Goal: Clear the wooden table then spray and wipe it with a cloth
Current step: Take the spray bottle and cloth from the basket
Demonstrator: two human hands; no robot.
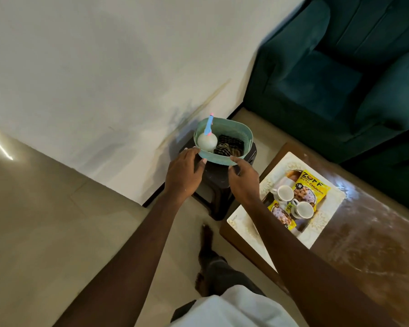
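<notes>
Teal plastic forms the basket (243, 135) you hold at its near edge, where it sits on a dark stool (215, 185) by the wall. Your left hand (183, 172) curls its fingers round the near left corner, and your right hand (243, 182) lays its thumb over the near right rim, its other fingers tucked out of sight under the side. Inside, just beyond your fingers, the spray bottle (207, 141) lies on the left and the striped cloth (229, 146) on the right. To the right, the wooden table (364, 220) carries a tray (246, 223) with cups (285, 192) and snack packets (311, 186).
</notes>
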